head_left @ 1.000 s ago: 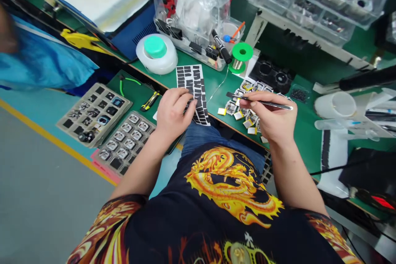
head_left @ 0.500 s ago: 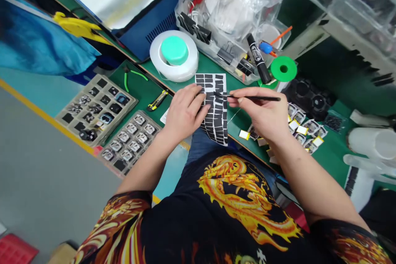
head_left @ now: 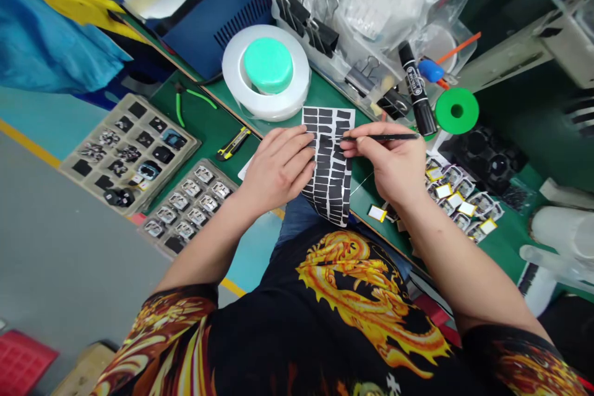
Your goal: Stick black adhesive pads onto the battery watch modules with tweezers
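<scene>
A white sheet of small black stickers (head_left: 333,167) lies at the near edge of the green bench (head_left: 325,96). My left hand (head_left: 277,167) rests flat on the sheet's left side, fingers stretched out and holding it down. My right hand (head_left: 388,164) is closed in a pinch on thin dark tweezers (head_left: 385,137), whose tip touches the sheet near its upper middle. To the right of my right hand lies a heap of small framed parts with yellow tabs (head_left: 457,201).
A white tape roll with a green hub (head_left: 266,71) stands behind the sheet. A clear bin holds binder clips and a black marker (head_left: 416,96); a green spool (head_left: 456,111) sits beside it. Two trays of small parts (head_left: 132,151), green-handled cutters and a yellow knife (head_left: 234,143) lie left.
My right hand carried the tweezers left from the heap of parts to the sticker sheet, and their tip now touches it. My left hand stayed on the sheet. The view shifted closer.
</scene>
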The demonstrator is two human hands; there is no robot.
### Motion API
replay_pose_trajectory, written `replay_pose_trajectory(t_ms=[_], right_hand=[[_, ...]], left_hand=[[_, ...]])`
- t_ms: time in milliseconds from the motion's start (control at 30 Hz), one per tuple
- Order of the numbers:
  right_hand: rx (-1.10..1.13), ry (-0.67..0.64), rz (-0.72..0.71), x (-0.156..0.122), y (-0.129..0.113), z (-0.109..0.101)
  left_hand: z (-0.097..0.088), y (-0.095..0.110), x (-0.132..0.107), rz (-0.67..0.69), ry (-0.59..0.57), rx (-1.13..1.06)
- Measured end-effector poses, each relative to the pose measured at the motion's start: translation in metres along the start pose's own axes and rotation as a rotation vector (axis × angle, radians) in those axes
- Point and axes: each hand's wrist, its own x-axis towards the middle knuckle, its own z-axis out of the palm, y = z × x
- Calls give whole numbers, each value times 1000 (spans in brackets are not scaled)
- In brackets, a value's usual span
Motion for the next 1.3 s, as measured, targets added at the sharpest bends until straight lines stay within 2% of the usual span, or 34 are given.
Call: replay_pose_trajectory(t_ms=[233, 433, 633, 967, 1200, 1300], right_hand=[[-2, -33, 14, 10, 6, -1], [47, -58, 40, 14, 5, -3], [44, -58, 48, 16, 7, -3], [43, -73, 35, 17, 6, -3], [46, -70, 51, 17, 5, -3], [51, -67, 60, 18, 5, -3]], left_hand=[[2, -2, -2, -48, -15, -43], [2, -2, -2, -26, -2, -32], [3, -2, -2, -71, -47, -19], [2, -2, -2, -82, -40, -38], [3, -2, -2, -37, 10, -24], [2, -2, -2, -57, -11, -32]])
